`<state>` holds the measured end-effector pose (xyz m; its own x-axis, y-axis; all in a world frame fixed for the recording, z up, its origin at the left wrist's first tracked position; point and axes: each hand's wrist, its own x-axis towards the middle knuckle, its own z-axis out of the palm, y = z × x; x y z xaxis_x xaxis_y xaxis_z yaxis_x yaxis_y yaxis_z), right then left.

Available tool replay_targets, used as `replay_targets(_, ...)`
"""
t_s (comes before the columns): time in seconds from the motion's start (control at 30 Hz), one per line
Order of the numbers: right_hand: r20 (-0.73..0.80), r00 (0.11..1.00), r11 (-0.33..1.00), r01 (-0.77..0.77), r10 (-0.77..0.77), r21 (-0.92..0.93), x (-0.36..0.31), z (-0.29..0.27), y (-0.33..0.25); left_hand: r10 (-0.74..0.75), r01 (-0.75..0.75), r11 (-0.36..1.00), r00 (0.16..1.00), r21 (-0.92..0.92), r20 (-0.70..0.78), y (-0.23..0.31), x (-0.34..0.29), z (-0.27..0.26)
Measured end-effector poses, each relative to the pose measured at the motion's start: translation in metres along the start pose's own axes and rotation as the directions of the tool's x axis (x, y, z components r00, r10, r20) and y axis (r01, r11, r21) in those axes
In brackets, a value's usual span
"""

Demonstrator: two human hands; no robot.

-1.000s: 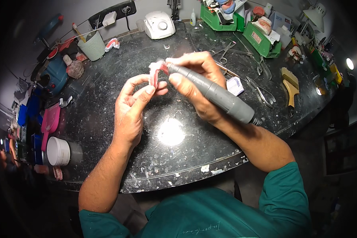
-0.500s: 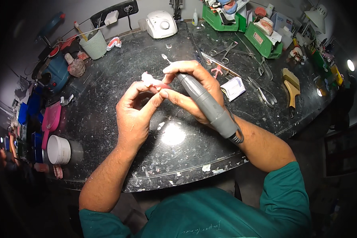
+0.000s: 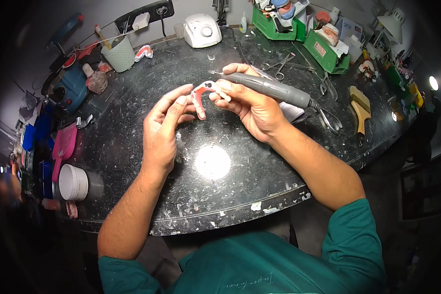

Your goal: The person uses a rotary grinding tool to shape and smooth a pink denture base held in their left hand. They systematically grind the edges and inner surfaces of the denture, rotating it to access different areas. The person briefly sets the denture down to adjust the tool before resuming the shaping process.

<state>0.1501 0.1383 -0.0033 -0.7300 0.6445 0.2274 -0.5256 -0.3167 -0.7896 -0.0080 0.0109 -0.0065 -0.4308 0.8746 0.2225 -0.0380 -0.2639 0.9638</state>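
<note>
Between my hands is a horseshoe-shaped pink denture point(image 3: 198, 101) with pale teeth and a dark spot near its top bend. My right hand point(image 3: 254, 104) pinches its right arm between thumb and fingers. The same hand also holds a grey rotary handpiece point(image 3: 274, 89), lying slantwise across it with the metal bur tip pointing left, past the denture. My left hand point(image 3: 164, 120) is open beside the denture's left arm, fingers apart and slightly bent. Its fingertips are very close to the denture; whether they touch it I cannot tell.
A white control box point(image 3: 201, 31) stands at the back. Scissors point(image 3: 281, 68), pliers point(image 3: 328, 120) and a brush point(image 3: 360, 110) lie right, near green bins point(image 3: 323, 53). Left are a pink dustpan point(image 3: 63, 147), a white tub point(image 3: 73, 182) and a pale cup point(image 3: 118, 53).
The denture has turned so its horseshoe shape shows. My left fingers have loosened from it, while my right hand now grips it. The handpiece has swung to a flatter slant.
</note>
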Motion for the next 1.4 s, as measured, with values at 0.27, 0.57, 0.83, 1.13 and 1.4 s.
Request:
replay_targets(0.27, -0.039, 0.998, 0.994, -0.061, 0.058, -0.095, -0.001, 0.001, 0.005, -0.113, 0.114, 0.986, 0.993, -0.123, 0.013, -0.002, -0.002, -0.001)
replay_targets(0.57, 0.102, 0.961, 0.879, 0.276, -0.257, -0.388, -0.007, 0.010, 0.012, -0.203, 0.215, 0.937, 0.977, -0.275, 0.072, -0.007, 0.001, -0.010)
replay_targets(0.83, 0.053, 0.939, 0.828, 0.327, -0.341, -0.456, -0.007, 0.012, 0.001, 0.126, -0.139, 0.980, 0.988, 0.143, 0.093, 0.005, -0.007, 0.003)
replay_targets(1.13, 0.312, 0.774, 0.508, 0.607, -0.550, -0.610, -0.015, 0.019, 0.000, 0.235, -0.225, 0.962, 0.971, 0.156, -0.047, 0.006, -0.009, 0.007)
replay_targets(1.4, 0.626, 0.588, 0.021, 0.737, -0.512, -0.676, -0.018, 0.021, -0.013, 0.153, -0.162, 0.984, 0.981, -0.076, -0.116, 0.003, -0.007, 0.004)
